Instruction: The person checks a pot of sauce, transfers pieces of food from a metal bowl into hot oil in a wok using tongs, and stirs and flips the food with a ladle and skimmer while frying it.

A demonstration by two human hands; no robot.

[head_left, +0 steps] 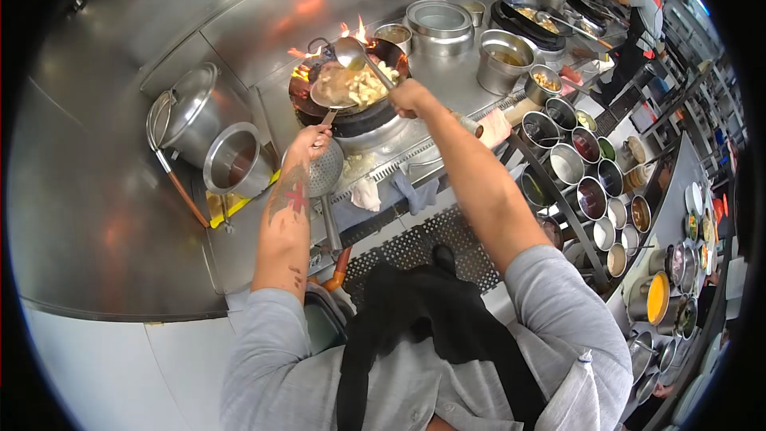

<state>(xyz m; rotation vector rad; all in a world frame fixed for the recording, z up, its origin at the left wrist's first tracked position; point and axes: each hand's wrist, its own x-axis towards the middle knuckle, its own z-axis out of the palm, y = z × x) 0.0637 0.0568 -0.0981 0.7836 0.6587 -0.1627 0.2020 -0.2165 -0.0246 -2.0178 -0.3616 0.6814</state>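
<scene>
My left hand (pixel 309 144) is closed round the handle of a round strainer (pixel 321 100), which is over the wok (pixel 383 116) with food on it. My right hand (pixel 409 99) grips the handle of a metal ladle (pixel 349 53), its bowl raised just above the pale pieces of food (pixel 365 88). Flames (pixel 361 32) rise at the wok's back edge and left side. Below my left hand, a perforated skimmer (pixel 325 169) rests with its handle pointing toward me.
At the left stand a lidded pot (pixel 190 112) and an open pot (pixel 233 161). White and blue cloths (pixel 365 194) hang at the stove's front edge. Several ingredient containers (pixel 567 164) fill the right side. Another person (pixel 641 28) stands at the far right by other woks.
</scene>
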